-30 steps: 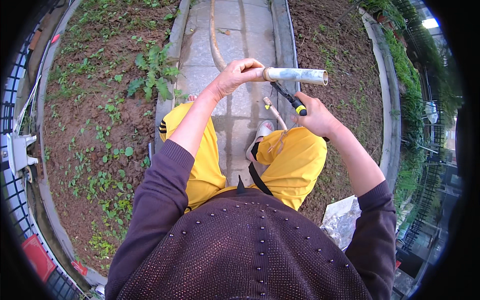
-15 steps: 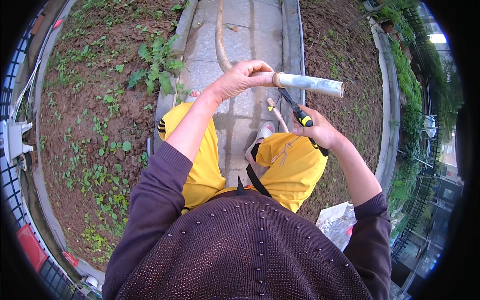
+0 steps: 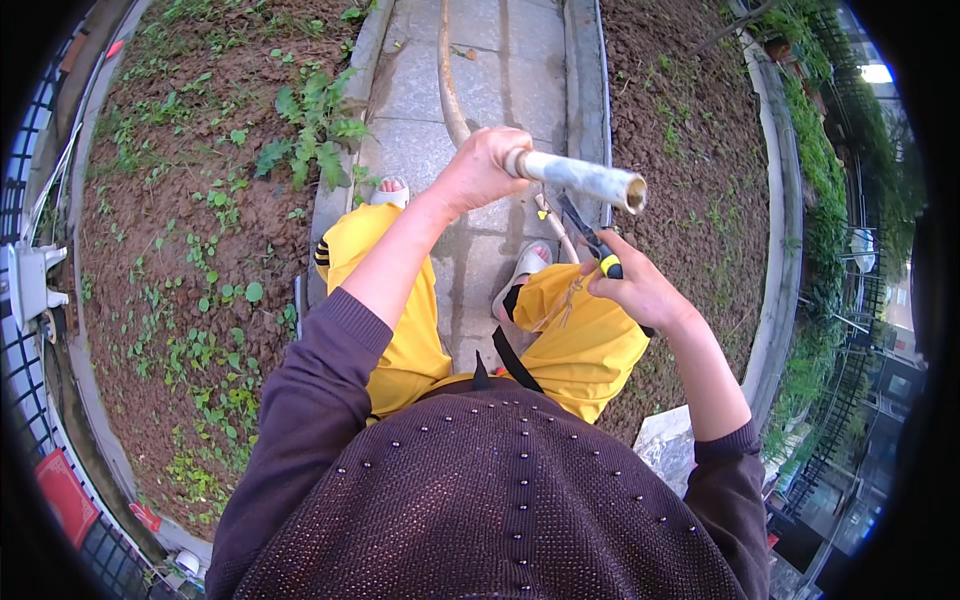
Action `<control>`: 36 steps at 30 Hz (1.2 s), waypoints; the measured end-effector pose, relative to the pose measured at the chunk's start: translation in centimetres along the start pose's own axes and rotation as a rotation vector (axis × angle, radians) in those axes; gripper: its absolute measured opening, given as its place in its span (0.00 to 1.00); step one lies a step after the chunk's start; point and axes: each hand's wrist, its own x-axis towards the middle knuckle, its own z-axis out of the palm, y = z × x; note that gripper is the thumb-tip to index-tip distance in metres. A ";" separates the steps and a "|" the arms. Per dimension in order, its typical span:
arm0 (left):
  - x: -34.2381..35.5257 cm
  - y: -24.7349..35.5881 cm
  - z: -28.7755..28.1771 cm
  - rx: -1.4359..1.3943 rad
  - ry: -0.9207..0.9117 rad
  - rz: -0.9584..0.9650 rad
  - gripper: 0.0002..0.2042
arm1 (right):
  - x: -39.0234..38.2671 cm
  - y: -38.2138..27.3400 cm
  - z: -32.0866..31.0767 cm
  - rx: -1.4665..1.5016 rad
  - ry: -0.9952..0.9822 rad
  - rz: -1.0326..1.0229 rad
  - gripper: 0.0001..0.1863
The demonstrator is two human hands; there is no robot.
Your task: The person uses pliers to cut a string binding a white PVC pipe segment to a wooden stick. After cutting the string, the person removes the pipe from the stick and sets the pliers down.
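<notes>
My left hand [image 3: 478, 172] is wrapped round the joint where a tan hose [image 3: 449, 85] meets a whitish, worn pipe [image 3: 582, 178]. The pipe's hollow end points right and toward me, and a tan band circles it beside my fingers. Below the pipe, my right hand [image 3: 645, 285] grips pliers [image 3: 596, 240] with black and yellow handles. Their dark jaws point up and left, just under the pipe; whether they touch it I cannot tell. A thin brown cord or wire [image 3: 568, 300] dangles near the pliers, over my right knee.
A second tan tube [image 3: 553, 222] with a yellow bit on it stands by my right foot. The paved path [image 3: 410, 120] runs between kerbs, with soil beds on both sides. Leafy plants [image 3: 315, 130] grow at the left kerb. A pale sheet [image 3: 667, 445] lies beside me on the right.
My left hand has turned and closed further round the joint, swinging the pipe's open end left and toward me. The pliers have dropped slightly, away from the band.
</notes>
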 end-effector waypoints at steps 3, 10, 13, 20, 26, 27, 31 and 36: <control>0.1 -0.2 -0.5 0.023 0.036 0.003 0.10 | -2.7 2.1 -1.1 0.073 0.136 0.015 0.25; -0.9 -1.1 2.4 0.186 -0.075 0.189 0.10 | -4.2 -2.3 -1.1 1.138 0.161 -0.093 0.12; -1.2 -1.4 3.5 0.231 -0.073 0.266 0.11 | -2.3 -3.9 -0.4 1.026 0.014 -0.026 0.17; -1.9 -2.1 3.8 0.263 -0.110 0.323 0.10 | -0.1 -3.8 3.3 1.069 0.033 0.125 0.15; -2.5 -2.2 4.9 0.299 -0.120 0.388 0.10 | -1.7 -2.0 4.6 1.080 0.095 0.113 0.13; -2.5 -2.2 5.0 0.295 -0.120 0.394 0.10 | -1.9 -1.9 4.6 1.079 0.098 0.106 0.13; -2.4 -1.7 5.7 0.281 -0.158 0.388 0.10 | -2.9 -1.9 4.5 1.065 0.124 0.111 0.17; -2.5 -1.7 5.8 0.255 -0.099 0.363 0.10 | -1.6 -1.6 5.0 1.178 0.136 0.108 0.16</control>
